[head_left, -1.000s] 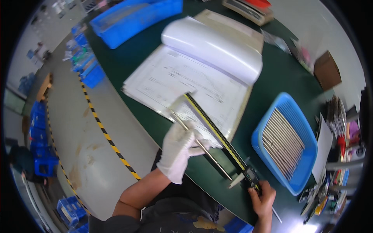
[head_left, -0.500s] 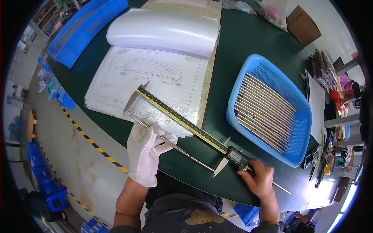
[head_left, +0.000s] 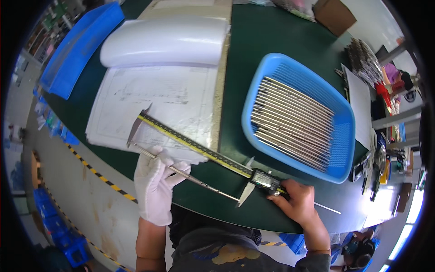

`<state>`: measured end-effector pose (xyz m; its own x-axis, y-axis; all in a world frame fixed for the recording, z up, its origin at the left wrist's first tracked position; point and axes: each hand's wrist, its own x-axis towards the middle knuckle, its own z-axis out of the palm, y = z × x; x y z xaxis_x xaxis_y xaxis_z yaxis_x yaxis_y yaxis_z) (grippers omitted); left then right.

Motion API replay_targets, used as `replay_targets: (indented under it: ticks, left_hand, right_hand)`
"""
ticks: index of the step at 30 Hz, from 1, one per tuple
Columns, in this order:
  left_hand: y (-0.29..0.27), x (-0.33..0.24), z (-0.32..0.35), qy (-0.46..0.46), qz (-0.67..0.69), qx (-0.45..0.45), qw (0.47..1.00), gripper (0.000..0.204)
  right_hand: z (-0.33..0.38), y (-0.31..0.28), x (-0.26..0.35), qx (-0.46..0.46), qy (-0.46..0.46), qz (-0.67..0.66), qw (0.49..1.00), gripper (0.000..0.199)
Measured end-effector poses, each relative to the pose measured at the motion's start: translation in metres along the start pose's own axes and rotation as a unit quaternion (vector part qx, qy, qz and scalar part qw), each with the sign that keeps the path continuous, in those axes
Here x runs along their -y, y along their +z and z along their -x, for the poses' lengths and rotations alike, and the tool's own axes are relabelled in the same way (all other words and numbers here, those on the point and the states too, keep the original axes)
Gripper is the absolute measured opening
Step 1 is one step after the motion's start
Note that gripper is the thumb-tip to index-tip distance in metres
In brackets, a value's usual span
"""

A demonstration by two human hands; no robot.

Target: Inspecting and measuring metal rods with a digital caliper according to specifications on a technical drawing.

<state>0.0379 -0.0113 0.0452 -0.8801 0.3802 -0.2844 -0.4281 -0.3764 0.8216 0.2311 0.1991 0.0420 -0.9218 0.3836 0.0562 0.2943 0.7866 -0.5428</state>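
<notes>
My left hand (head_left: pixel 156 186), in a white glove, is closed around a thin metal rod (head_left: pixel 204 184) with small holes along it. My bare right hand (head_left: pixel 297 201) grips a digital caliper (head_left: pixel 195 145) by its slider, beside the display. Spread wide, the caliper's jaws span the rod lengthwise: the fixed jaw (head_left: pixel 134 129) is at the rod's far left end, the sliding jaw (head_left: pixel 245 195) at its right end. Behind the caliper lies a stack of technical drawings (head_left: pixel 154 97), top sheets rolled back. A blue plastic basket (head_left: pixel 349 145) to the right holds many similar rods (head_left: pixel 294 122).
A blue bin (head_left: pixel 77 54) stands at the table's far left. Along the right edge lie papers (head_left: pixel 360 104), a wrapped bundle of rods (head_left: pixel 364 59) and assorted tools. A cardboard box (head_left: pixel 334 17) sits at the back. Striped tape (head_left: pixel 97 172) marks the floor. Another person (head_left: pixel 360 249) is at lower right.
The whole view has shifted, so the table's things appear farther left. Both hands still hold the rod and caliper, with the jaws still at the rod's ends.
</notes>
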Motion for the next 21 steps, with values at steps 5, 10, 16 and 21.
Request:
replay_targets:
  ticks: [5, 10, 16, 21]
  left_hand:
    - [-0.0029, -0.0040, 0.0032, -0.007, -0.012, -0.016, 1.000, 0.026]
    - [0.0010, -0.0029, 0.0024, -0.011, -0.022, -0.014, 1.000, 0.027]
    - [0.0007, -0.0014, 0.0019, -0.010, -0.032, -0.020, 0.999, 0.028]
    - [0.0025, -0.0006, 0.0014, -0.011, -0.034, -0.021, 0.999, 0.029]
  right_hand:
    - [0.0000, 0.0023, 0.0007, 0.007, -0.009, 0.012, 1.000, 0.037]
    - [0.0032, 0.0029, -0.0024, -0.008, -0.011, 0.017, 1.000, 0.037]
    - [0.0038, 0.0033, -0.0030, 0.007, 0.001, 0.017, 1.000, 0.039]
    - [0.0023, -0.0014, 0.0001, 0.012, 0.011, 0.004, 1.000, 0.046]
